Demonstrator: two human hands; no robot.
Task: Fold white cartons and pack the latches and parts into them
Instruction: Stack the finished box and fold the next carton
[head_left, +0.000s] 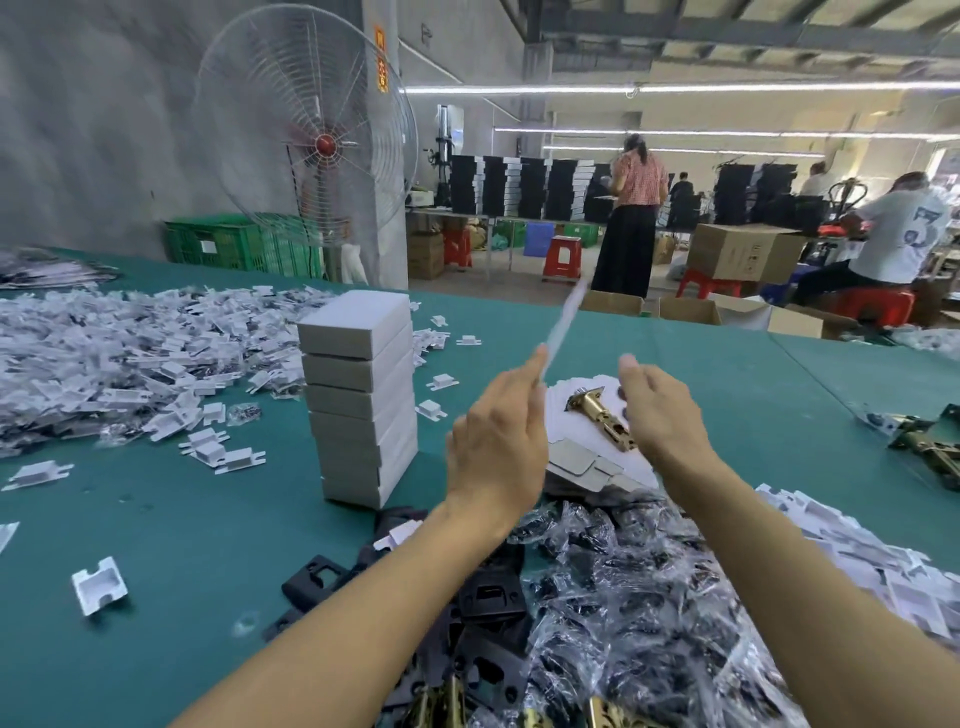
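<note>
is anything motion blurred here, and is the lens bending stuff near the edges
Head view, centre: the flat white carton pinched in the left hand smears into a motion-blurred streak, while the stack of folded cartons is crisp. Head view, edges: the wide-angle lens bows the ceiling light strips and the far edge of the green table. Head view, bottom: the clear parts bags show small glints.

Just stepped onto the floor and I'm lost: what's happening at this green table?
A person is packing latches. Their left hand pinches a flat white carton blank, raised edge-on, while the right hand hovers open beside it, not touching it. A brass latch lies on the pile of unfolded blanks beyond the hands. A stack of folded cartons stands on the table to the left, and bagged parts lie heaped in front.
</note>
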